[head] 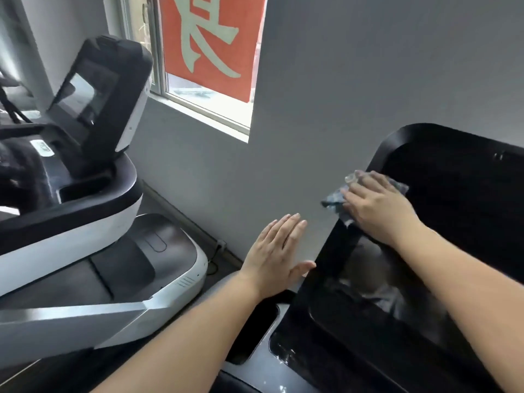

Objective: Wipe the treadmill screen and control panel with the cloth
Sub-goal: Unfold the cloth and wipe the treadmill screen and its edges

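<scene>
The right hand (377, 207), at the middle right of the frame, lies flat with straight fingers pressing one small grey cloth (334, 199) against the upper left edge of the black treadmill screen (453, 211), and the left hand (276, 255), in the middle, has straight spread fingers with only its thumb touching the screen's left edge. There are two hands, one cloth and two treadmills: the second treadmill (93, 114) stands at the upper left. One window (204, 66) at the top holds a red sign (209, 41) with big pale writing, cut off, in a grey wall (368, 66).
</scene>
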The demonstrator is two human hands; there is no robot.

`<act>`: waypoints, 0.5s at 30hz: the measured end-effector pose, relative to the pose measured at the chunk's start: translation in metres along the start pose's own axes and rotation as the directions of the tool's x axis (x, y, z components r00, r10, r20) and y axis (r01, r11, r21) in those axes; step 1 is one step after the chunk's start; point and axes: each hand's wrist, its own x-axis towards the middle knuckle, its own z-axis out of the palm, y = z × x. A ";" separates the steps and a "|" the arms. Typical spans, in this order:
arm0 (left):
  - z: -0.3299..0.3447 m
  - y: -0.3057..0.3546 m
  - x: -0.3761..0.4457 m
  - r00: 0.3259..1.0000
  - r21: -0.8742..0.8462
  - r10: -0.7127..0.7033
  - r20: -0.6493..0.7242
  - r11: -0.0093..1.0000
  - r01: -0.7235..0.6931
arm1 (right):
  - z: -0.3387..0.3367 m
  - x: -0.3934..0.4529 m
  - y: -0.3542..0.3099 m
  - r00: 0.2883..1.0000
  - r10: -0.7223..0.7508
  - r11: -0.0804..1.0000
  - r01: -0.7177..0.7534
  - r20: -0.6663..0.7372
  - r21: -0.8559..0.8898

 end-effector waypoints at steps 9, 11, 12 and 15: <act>-0.001 0.004 -0.075 0.993 -0.004 -0.071 0.099 0.997 0.072 | 0.040 -0.114 -0.151 0.993 -0.102 0.956 0.116 -0.065 0.271; -0.004 0.008 -0.088 0.992 0.007 -0.052 0.116 0.999 0.051 | 0.048 -0.143 -0.181 0.980 -0.198 0.935 0.195 -0.023 0.296; -0.005 0.010 -0.092 0.992 0.010 -0.046 0.115 0.999 0.045 | 0.050 -0.152 -0.187 0.968 -0.252 0.925 0.242 -0.005 0.293; -0.016 0.010 -0.099 0.992 0.008 -0.016 0.124 1.000 0.016 | 0.050 -0.159 -0.174 0.917 -0.398 0.890 0.384 0.009 0.245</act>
